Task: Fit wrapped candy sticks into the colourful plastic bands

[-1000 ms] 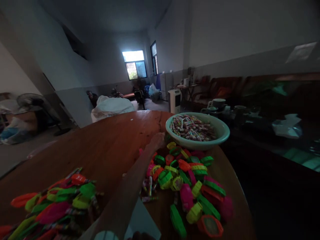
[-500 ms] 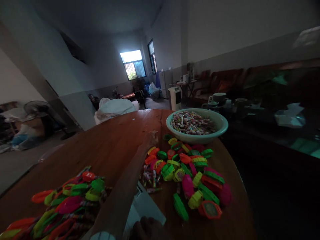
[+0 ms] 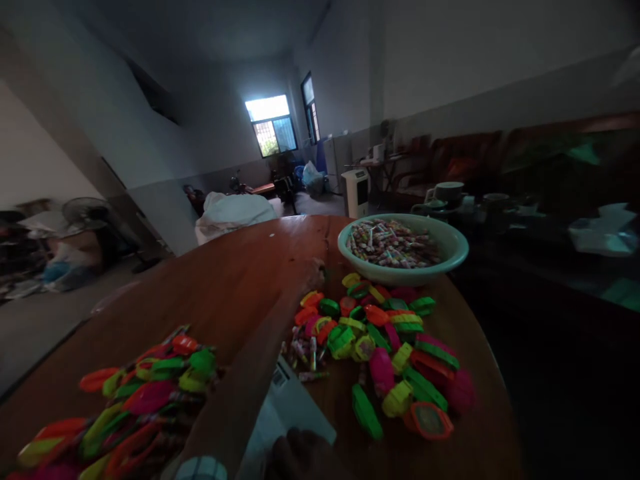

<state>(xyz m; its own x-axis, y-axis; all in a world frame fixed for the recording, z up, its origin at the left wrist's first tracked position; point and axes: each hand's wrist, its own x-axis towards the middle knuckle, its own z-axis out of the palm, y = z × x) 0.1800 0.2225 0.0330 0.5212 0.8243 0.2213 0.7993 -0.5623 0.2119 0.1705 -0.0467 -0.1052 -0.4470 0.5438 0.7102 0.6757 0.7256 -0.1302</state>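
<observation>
Left hand [image 3: 314,272] is stretched way out across the table [image 3: 225,293], at the far edge of the toy pile [image 3: 380,347], just short of the candy bowl [image 3: 403,248]. Fingers look curled, can't tell if they're pinching anything, too dark. Right hand [image 3: 300,457] rests on a white sheet [image 3: 287,410], grip unclear. Looks like the grab-a-piece step imo; next needs a clean pinch on one toy w/o scattering the rest.

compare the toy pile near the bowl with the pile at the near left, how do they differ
The pile by the bowl is spread out loosely, pieces lying apart; the near-left pile is heaped tight. The left hand reaches the first; nothing touches the second. Both are bright plastic pieces in green, yellow, orange and pink on the table.
</observation>
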